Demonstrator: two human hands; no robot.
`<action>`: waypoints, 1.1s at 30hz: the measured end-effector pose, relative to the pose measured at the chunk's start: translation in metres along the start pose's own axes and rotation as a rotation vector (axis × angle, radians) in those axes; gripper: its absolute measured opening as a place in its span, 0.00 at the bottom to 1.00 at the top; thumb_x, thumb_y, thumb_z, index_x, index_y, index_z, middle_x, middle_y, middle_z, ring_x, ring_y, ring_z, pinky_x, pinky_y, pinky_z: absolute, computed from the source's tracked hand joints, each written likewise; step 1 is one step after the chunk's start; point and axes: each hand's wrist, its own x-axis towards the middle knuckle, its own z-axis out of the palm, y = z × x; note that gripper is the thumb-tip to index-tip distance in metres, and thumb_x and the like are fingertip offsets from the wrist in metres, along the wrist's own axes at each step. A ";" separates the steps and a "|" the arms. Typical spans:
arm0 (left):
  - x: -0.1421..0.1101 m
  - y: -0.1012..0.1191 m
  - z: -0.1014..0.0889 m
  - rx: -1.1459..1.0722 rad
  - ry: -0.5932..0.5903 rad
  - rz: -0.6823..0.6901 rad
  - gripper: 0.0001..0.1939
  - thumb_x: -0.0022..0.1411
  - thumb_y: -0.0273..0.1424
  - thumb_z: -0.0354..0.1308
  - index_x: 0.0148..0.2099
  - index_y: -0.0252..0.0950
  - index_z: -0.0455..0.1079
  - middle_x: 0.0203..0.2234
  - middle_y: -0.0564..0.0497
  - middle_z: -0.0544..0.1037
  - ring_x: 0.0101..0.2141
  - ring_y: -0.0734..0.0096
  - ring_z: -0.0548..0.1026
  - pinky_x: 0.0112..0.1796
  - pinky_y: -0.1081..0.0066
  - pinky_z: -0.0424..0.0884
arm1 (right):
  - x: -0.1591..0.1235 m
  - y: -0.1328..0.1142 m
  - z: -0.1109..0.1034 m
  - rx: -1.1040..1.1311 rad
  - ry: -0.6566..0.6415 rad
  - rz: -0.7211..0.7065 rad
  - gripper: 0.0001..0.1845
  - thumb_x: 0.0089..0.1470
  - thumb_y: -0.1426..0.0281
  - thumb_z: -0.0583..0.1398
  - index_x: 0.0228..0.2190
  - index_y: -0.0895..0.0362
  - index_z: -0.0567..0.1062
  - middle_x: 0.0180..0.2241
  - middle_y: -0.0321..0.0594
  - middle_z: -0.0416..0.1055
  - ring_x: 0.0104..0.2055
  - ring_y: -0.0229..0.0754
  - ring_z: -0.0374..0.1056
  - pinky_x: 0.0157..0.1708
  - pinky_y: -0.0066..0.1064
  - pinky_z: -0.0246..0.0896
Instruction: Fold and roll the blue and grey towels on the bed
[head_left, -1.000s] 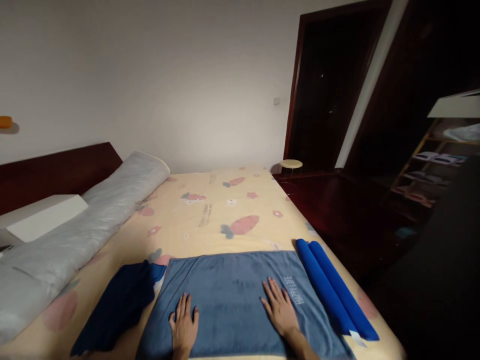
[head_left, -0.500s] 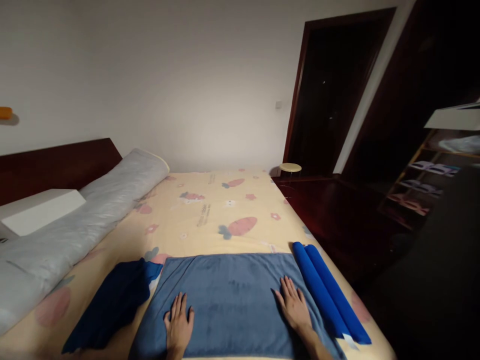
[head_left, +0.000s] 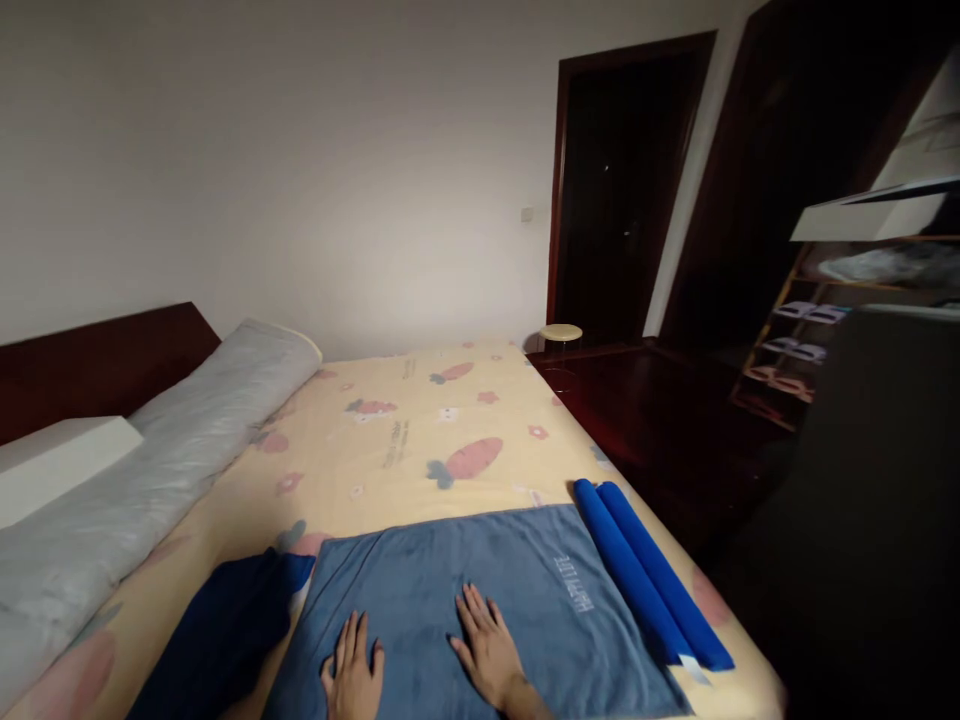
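Blue-grey towel, lettered, with two hands laid on it

Far left: dark red headboard [head_left: 97, 370]; white box [head_left: 60, 460], blank on its visible faces, beside a long grey bolster [head_left: 165, 450].

Near left: dark navy cloth [head_left: 225, 630], crumpled, on the yellow bedsheet [head_left: 405, 490]. Sheet printed with pink carrots and flowers; its small lettering is too faint to read.

Centre: blue-grey towel [head_left: 420, 580], spread on the near part of the bed. Left hand [head_left: 355, 670], palm down on its left part, fingers slightly spread, thumb apart, pinching nothing. Right hand [head_left: 490, 650], palm down near the middle, fingers a little parted, thumb out, pinching nothing.

Towel's right end: pale lettering [head_left: 574, 583], running sideways, appearing to read "HAPPY LIFE".

Right of towel: two bright blue rolls [head_left: 645, 575], side by side along the bed's edge; white tag [head_left: 694, 668] at the near end, no legible print.

Beyond: round-topped stool [head_left: 561, 332]; dark door [head_left: 622, 200]. Far right: rack [head_left: 780, 290] holding pairs of footwear [head_left: 795, 348], no marks legible.
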 end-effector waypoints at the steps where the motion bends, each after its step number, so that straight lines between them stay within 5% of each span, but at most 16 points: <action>1: 0.000 0.000 0.000 -0.001 -0.002 0.003 0.25 0.66 0.34 0.41 0.62 0.42 0.65 0.61 0.49 0.69 0.59 0.64 0.66 0.53 0.61 0.61 | 0.000 0.005 -0.003 -0.004 0.026 0.003 0.33 0.65 0.50 0.43 0.65 0.50 0.54 0.67 0.40 0.47 0.69 0.47 0.45 0.65 0.44 0.45; 7: -0.002 0.004 -0.007 -0.022 0.019 0.022 0.25 0.65 0.33 0.43 0.61 0.41 0.66 0.61 0.48 0.69 0.59 0.63 0.65 0.53 0.61 0.60 | -0.010 0.091 -0.038 -0.213 0.416 0.402 0.44 0.63 0.46 0.34 0.62 0.65 0.60 0.65 0.55 0.53 0.68 0.54 0.47 0.63 0.48 0.47; 12: -0.004 0.007 -0.012 -0.049 0.043 0.019 0.25 0.65 0.34 0.42 0.60 0.41 0.67 0.60 0.47 0.70 0.58 0.62 0.66 0.53 0.60 0.60 | -0.023 0.134 -0.044 -0.326 0.419 0.397 0.50 0.60 0.43 0.30 0.61 0.66 0.63 0.63 0.58 0.57 0.67 0.56 0.51 0.62 0.50 0.47; 15: -0.005 0.007 -0.012 -0.065 0.054 0.027 0.25 0.65 0.34 0.42 0.60 0.39 0.67 0.60 0.45 0.70 0.58 0.61 0.66 0.52 0.59 0.60 | -0.014 0.113 -0.032 -0.337 0.382 0.401 0.49 0.60 0.42 0.32 0.60 0.66 0.64 0.63 0.60 0.56 0.66 0.58 0.50 0.63 0.52 0.45; 21: -0.004 0.006 -0.012 -0.055 0.053 0.017 0.26 0.64 0.34 0.41 0.60 0.39 0.68 0.60 0.46 0.71 0.58 0.62 0.67 0.53 0.60 0.60 | 0.013 0.019 0.003 -0.149 0.176 0.267 0.41 0.62 0.45 0.41 0.62 0.63 0.62 0.66 0.54 0.49 0.69 0.56 0.44 0.65 0.51 0.44; 25: -0.003 0.006 -0.013 -0.063 0.017 0.010 0.26 0.64 0.34 0.41 0.61 0.40 0.67 0.60 0.47 0.70 0.59 0.62 0.66 0.53 0.59 0.60 | 0.017 -0.025 0.008 0.008 0.019 0.123 0.38 0.64 0.48 0.42 0.64 0.58 0.57 0.67 0.48 0.44 0.70 0.51 0.40 0.66 0.48 0.42; 30: -0.004 0.007 -0.014 -0.059 -0.005 0.004 0.26 0.64 0.33 0.42 0.61 0.40 0.66 0.61 0.47 0.69 0.59 0.62 0.65 0.54 0.60 0.60 | 0.015 -0.022 -0.022 0.149 -0.157 -0.124 0.34 0.64 0.49 0.43 0.65 0.52 0.55 0.67 0.41 0.48 0.69 0.45 0.45 0.66 0.44 0.43; 33: -0.004 0.007 -0.013 -0.047 -0.006 0.001 0.26 0.64 0.33 0.42 0.61 0.41 0.66 0.61 0.48 0.69 0.59 0.63 0.65 0.54 0.60 0.59 | 0.014 0.017 -0.048 0.120 -0.035 -0.055 0.32 0.65 0.51 0.42 0.64 0.50 0.58 0.67 0.39 0.52 0.68 0.44 0.48 0.65 0.41 0.47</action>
